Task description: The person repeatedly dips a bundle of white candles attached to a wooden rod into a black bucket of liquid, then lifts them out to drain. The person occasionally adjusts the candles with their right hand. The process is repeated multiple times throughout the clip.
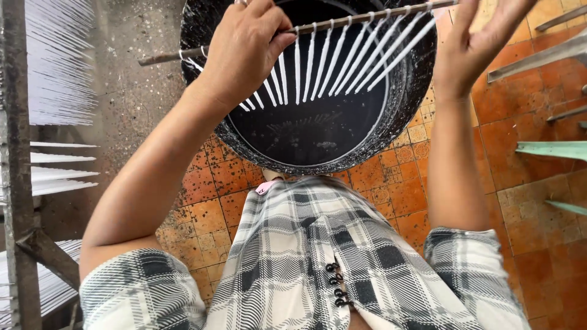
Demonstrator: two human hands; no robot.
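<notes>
Left hand (244, 46) clamps a thin rod (342, 23) hung with white tapers (333, 64); right hand (474, 46) spread open.

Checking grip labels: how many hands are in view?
2. The left hand is closed around the rod of white tapers over the black vat. The right hand is open at the rod's right end; contact there is unclear.

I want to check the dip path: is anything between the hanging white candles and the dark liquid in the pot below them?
Nothing visible. The white candles hang from the rod over the open pot; the left hand and right hand stay at rod level.
</notes>
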